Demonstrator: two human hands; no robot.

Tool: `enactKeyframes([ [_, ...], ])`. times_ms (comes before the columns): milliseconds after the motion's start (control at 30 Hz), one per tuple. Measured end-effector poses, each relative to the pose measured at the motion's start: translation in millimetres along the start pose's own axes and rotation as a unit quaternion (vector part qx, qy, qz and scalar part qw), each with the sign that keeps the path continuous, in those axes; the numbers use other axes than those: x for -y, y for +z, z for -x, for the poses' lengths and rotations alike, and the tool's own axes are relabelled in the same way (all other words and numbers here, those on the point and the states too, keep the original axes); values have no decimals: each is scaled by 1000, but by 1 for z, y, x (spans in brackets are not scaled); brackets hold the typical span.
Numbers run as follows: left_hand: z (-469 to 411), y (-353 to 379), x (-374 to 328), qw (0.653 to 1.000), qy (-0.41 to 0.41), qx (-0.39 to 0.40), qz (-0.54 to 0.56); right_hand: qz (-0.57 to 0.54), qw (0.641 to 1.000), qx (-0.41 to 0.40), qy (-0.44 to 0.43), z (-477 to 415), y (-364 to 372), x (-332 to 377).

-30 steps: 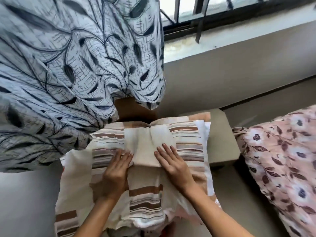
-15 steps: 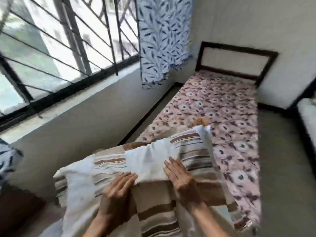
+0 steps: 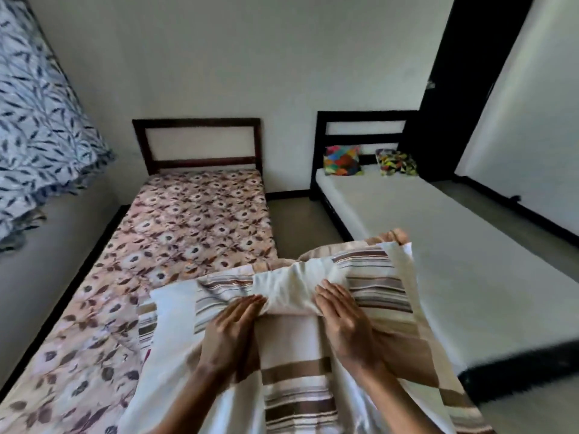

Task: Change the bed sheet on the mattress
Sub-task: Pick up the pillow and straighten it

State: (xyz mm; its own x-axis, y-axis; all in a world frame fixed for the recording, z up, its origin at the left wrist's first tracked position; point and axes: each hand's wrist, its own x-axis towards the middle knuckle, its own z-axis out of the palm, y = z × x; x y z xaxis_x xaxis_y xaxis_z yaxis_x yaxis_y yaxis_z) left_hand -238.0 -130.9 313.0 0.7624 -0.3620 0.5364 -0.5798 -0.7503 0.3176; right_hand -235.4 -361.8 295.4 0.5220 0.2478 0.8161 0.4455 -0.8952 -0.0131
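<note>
The striped sheet [image 3: 372, 277] is a thick folded bundle, cream with brown bands, not yet spread; the change appears to be at an early stage. The left hand [image 3: 232, 333] and right hand [image 3: 344, 321] lie flat on it, each grip open with fingers straight. Left of the sheet stands a flowered bed [image 3: 188, 233]; right of it, a bare white mattress [image 3: 438, 245].

Plain pale walls [image 3: 282, 57] fill the upper frame. A brown-framed headboard [image 3: 197, 123] stands at centre left. A black slatted headboard [image 3: 360, 115] stands at centre right, with two multicoloured cushions [image 3: 343, 160] just below it. A leaf-patterned curtain [image 3: 40, 126] hangs at upper left. A dark door [image 3: 463, 89] occupies the upper right. Grey floor [image 3: 297, 220] shows at centre.
</note>
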Motion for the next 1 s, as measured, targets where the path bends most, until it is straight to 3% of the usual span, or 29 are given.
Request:
enactKeyframes([
  [300, -152, 98, 30, 997, 77, 8, 25, 24, 999, -31, 33, -52, 62, -138],
  [500, -258, 166, 60, 997, 71, 1, -11, 3, 998, -21, 64, -87, 143, -238],
  [734, -375, 244, 95, 999, 33, 4, -28, -26, 998, -22, 51, -153, 227, -353],
  [1000, -498, 283, 148, 992, -108, -30, -60, -100, 995, 12, 17, -253, 344, -447],
])
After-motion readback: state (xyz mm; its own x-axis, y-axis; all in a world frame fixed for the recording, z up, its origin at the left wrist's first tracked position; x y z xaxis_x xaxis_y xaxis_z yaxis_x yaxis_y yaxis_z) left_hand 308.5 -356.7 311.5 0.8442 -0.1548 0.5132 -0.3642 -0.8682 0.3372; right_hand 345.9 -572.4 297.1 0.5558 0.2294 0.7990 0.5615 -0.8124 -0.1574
